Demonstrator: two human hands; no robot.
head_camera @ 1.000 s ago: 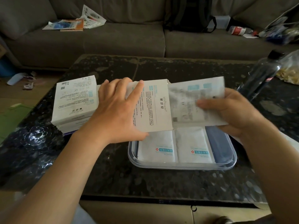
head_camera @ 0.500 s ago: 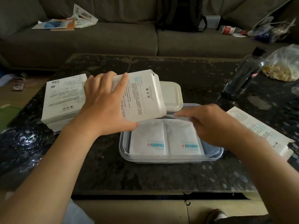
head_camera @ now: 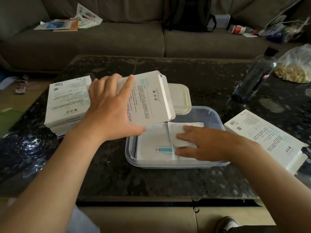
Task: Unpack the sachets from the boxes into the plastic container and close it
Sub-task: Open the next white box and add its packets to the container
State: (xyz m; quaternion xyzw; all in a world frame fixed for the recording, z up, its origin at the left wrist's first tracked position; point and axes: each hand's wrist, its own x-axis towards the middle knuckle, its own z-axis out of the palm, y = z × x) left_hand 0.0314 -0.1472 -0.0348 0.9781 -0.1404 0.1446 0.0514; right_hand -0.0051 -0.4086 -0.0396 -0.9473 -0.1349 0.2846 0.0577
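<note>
Head camera looks down at a dark speckled stone tabletop (head_camera: 134, 179). On it sits a clear plastic container with round corners (head_camera: 131, 157). It is open, and flat white paper sachets (head_camera: 154, 140) lie in the bottom.

The left hand (head_camera: 109, 115) grips a white cardboard box with small print (head_camera: 148, 100). It holds the box tipped over the container with the open end to the right, probably so the next sachet is easy to pull out.

The right hand (head_camera: 207, 143) lies inside the container, straight fingers pressing on the top white sachet (head_camera: 175, 133). It grabs nothing. I think it is patting the sachet flat so more can fit.

The cream plastic lid (head_camera: 180, 96) waits just behind the container, partly hidden by the box. A stack of white boxes (head_camera: 67, 101) sits close on the left, likely waiting their turn. Another white box (head_camera: 264, 137) lies flat on the right with its end flap open, so it is likely used up.
</note>
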